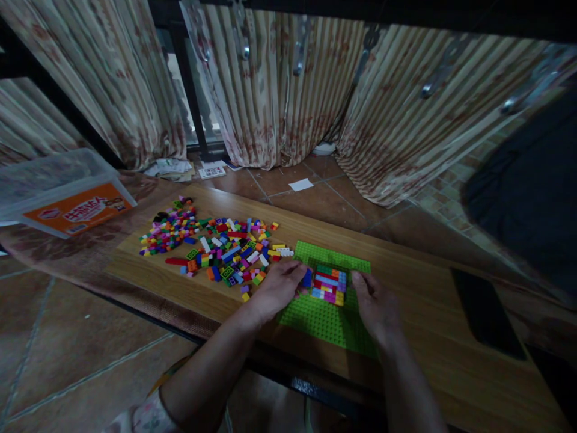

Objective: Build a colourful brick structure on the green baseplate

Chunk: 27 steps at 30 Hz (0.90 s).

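A green baseplate lies on the wooden board, and a low block of multicoloured toy bricks is built on its middle. Left of that build, my left hand is closed in a pinch on a blue brick. On the other side, my right hand hovers by the build's right edge with its fingers bent together; whether anything is between them is hidden. Loose bricks in many colours are spread over the board to the left of the plate.
A denser heap of small bricks covers the board's far left. Beyond it stands a clear plastic tub with an orange label. A dark flat panel lies at the right. Curtains hang behind; a white paper is on the floor.
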Available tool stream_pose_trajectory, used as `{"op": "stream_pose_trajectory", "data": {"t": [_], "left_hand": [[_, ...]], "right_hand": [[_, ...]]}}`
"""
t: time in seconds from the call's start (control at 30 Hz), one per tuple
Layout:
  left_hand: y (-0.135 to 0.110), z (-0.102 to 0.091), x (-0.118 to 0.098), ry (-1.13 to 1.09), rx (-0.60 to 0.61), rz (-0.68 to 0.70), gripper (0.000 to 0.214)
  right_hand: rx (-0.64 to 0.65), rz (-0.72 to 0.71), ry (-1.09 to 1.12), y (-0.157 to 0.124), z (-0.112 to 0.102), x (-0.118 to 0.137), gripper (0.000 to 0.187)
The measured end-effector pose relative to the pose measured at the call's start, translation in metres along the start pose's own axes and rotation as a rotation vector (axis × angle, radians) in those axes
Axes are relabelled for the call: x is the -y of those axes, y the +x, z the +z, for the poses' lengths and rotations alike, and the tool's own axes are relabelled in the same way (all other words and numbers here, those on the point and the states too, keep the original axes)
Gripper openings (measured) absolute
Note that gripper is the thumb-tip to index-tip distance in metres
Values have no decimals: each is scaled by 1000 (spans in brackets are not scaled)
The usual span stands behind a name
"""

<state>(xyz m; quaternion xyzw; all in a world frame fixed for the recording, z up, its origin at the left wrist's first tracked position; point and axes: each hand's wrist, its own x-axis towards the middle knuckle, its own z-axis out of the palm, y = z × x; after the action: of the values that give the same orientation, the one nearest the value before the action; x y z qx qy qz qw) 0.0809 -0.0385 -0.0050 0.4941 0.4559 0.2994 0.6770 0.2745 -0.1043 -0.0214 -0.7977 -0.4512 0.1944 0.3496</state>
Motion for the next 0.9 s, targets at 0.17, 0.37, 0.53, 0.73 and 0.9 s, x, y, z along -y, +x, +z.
{"op": "stream_pose_trajectory", "data": {"t": [0.17,0.37,0.53,0.73,0.9], "left_hand": [[-1,2,-1,-81,29,-63,18],[3,-2,2,63,26,-23,17],[0,-26,-5,597,0,251,21],[0,-49,-6,850,-128,356,28],[4,-58,-8,834,-307,302,28]], "right_hand": [[-137,-49,164,-9,0,14,42],[-97,-233,253,-19,5,25,28],[-143,-211,230,-17,2,18,28],[-137,-199,173,-16,3,15,30],[-130,-202,142,-17,3,17,30]]}}
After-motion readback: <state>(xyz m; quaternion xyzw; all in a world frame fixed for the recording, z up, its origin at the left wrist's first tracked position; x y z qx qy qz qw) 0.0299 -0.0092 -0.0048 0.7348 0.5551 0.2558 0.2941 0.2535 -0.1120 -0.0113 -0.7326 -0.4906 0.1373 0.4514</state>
